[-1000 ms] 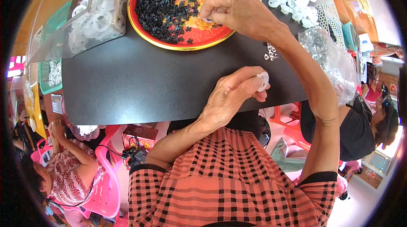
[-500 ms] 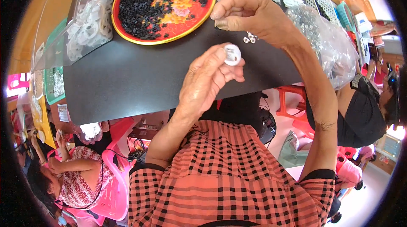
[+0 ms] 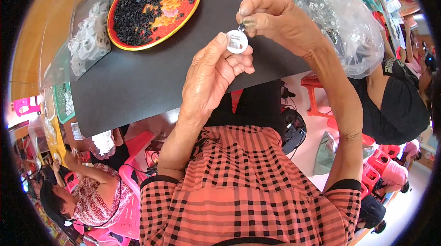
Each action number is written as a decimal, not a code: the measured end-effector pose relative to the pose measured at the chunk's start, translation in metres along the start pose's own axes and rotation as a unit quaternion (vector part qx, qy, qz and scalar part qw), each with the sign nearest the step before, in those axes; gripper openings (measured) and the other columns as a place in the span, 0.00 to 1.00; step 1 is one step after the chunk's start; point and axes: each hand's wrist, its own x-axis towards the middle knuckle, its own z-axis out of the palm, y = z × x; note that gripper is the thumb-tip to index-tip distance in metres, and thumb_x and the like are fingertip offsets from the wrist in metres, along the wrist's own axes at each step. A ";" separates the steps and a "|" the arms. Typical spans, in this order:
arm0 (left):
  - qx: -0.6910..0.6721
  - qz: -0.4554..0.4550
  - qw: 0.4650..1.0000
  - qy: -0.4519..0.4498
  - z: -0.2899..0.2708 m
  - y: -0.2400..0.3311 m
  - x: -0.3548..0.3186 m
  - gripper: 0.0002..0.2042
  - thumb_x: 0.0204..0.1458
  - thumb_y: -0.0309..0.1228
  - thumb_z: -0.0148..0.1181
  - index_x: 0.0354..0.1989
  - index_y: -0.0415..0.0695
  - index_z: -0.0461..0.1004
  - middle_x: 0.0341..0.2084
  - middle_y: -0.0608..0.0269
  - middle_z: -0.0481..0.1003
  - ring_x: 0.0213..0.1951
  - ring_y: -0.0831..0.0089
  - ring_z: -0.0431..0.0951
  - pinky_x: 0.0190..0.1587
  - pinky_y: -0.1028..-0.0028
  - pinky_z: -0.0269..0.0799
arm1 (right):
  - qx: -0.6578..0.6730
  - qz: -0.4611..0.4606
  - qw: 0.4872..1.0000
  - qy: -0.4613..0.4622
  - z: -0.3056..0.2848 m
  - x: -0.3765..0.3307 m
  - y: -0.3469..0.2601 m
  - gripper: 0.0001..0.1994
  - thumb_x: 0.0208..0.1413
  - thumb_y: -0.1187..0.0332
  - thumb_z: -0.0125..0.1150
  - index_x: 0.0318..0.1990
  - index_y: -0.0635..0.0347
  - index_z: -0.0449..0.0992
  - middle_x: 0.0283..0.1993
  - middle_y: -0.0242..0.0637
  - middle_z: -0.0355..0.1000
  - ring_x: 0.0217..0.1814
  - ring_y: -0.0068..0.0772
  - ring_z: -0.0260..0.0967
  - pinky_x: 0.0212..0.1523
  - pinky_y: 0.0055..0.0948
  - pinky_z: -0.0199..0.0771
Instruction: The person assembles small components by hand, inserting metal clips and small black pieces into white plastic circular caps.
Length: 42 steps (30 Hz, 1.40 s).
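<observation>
Hands over black table (image 3: 138,85): left hand (image 3: 213,78) pinches white disc (image 3: 237,42), right hand (image 3: 280,21) pinches small dark bit (image 3: 241,27) onto it. Red tray (image 3: 154,9) of black bits, clear bag (image 3: 349,34), pink chairs (image 3: 133,186) around.

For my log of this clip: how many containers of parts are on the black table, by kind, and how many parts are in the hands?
Round red tray of small black pieces: 1
Clear plastic bags of white parts: 2, one at far left, one by the right hand
White round disc held in left hand: 1
Small dark piece pinched by right hand: 1
Total: 5
</observation>
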 end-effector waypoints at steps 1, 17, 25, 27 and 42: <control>-0.002 0.001 1.000 -0.007 0.002 0.000 0.001 0.19 0.62 0.39 0.44 0.44 0.31 0.69 0.35 0.50 0.74 0.33 0.68 0.75 0.39 0.68 0.75 | 0.002 -0.002 1.000 0.002 -0.002 -0.002 0.003 0.06 0.52 0.73 0.60 0.39 0.59 0.75 0.37 0.30 0.72 0.39 0.19 0.68 0.44 0.21 0.68; 0.050 -0.012 0.999 0.008 0.012 -0.010 0.005 0.19 0.62 0.39 0.44 0.42 0.32 0.70 0.34 0.49 0.75 0.33 0.67 0.76 0.39 0.67 0.75 | -0.086 -0.081 0.993 0.025 -0.006 -0.024 0.007 0.07 0.53 0.77 0.59 0.40 0.63 0.74 0.37 0.29 0.73 0.42 0.18 0.69 0.46 0.19 0.69; 0.053 -0.022 0.998 0.000 0.015 -0.010 0.003 0.18 0.62 0.39 0.44 0.42 0.32 0.70 0.34 0.50 0.75 0.33 0.67 0.75 0.38 0.67 0.74 | -0.140 -0.148 0.978 0.051 -0.004 -0.027 0.011 0.04 0.52 0.78 0.60 0.36 0.65 0.75 0.32 0.28 0.74 0.38 0.17 0.70 0.41 0.17 0.71; 0.058 -0.021 0.998 0.000 0.015 -0.010 0.002 0.18 0.62 0.39 0.44 0.41 0.32 0.70 0.34 0.50 0.75 0.33 0.68 0.75 0.38 0.67 0.74 | -0.140 -0.147 0.978 0.053 -0.004 -0.029 0.010 0.04 0.51 0.79 0.60 0.36 0.65 0.75 0.33 0.29 0.74 0.39 0.17 0.70 0.42 0.17 0.71; 0.085 -0.049 0.995 -0.023 0.023 -0.016 -0.001 0.18 0.62 0.38 0.44 0.44 0.31 0.68 0.33 0.51 0.74 0.32 0.69 0.75 0.38 0.69 0.73 | -0.036 -0.179 0.983 -0.013 -0.020 -0.038 0.033 0.05 0.50 0.78 0.59 0.31 0.59 0.70 0.31 0.32 0.69 0.36 0.23 0.66 0.37 0.22 0.65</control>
